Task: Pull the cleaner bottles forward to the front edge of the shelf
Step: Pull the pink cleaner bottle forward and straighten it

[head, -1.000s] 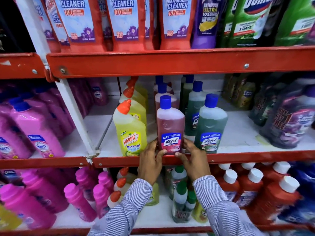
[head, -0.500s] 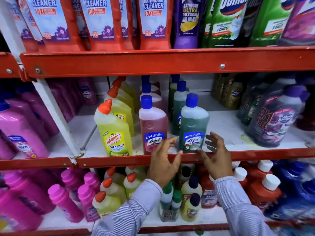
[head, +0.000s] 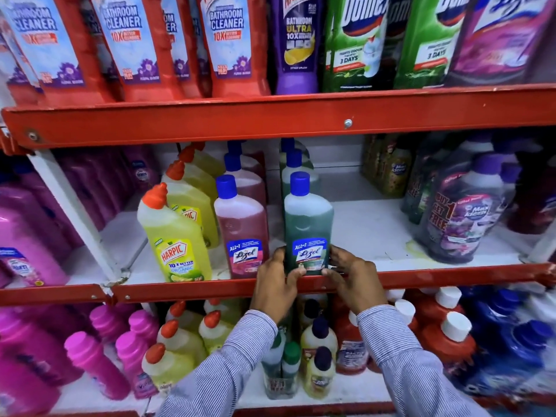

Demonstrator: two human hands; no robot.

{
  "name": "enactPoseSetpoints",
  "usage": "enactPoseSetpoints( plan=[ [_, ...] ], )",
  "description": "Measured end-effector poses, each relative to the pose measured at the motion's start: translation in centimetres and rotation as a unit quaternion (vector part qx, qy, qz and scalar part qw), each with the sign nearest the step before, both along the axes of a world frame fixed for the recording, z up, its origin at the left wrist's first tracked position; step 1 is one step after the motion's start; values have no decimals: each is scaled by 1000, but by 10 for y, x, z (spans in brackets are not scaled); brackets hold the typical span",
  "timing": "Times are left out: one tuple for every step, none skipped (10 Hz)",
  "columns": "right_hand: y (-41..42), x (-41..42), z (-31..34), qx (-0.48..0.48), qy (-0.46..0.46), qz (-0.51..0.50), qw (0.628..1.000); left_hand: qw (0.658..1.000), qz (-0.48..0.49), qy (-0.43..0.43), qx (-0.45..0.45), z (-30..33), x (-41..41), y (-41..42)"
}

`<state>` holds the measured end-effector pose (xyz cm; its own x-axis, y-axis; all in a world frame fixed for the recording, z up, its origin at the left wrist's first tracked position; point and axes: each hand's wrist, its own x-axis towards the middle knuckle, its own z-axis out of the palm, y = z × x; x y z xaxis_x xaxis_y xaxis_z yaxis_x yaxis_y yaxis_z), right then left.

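A green Lizol bottle (head: 307, 224) with a blue cap stands upright at the red front edge of the middle shelf (head: 451, 276). My left hand (head: 275, 284) grips its base from the left and my right hand (head: 355, 281) from the right. Just to its left stand a pink Lizol bottle (head: 242, 227) and a yellow Harpic bottle (head: 176, 236), both at the front edge. More green, pink and yellow bottles queue behind each of them.
Large purple bottles (head: 463, 218) fill the shelf's right side, with bare white shelf between them and the green row. Pink bottles (head: 27, 236) sit in the left bay beyond a white upright. Red-framed shelves above and below are packed with bottles.
My hands left the pink Lizol bottle, moved right and closed around the green Lizol bottle's base. The camera view shifted right.
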<state>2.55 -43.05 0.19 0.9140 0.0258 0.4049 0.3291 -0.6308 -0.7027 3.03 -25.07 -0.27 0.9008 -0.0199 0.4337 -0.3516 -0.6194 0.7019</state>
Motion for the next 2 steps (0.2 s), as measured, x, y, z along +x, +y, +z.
enactPoseSetpoints(
  plan=[
    [-1, 4, -2, 21, -3, 23, 1000, 1000, 6, 6, 0, -3, 1, 1],
    [-1, 3, -5, 36, -2, 14, 999, 1000, 11, 19, -1, 0, 1, 1]
  ],
)
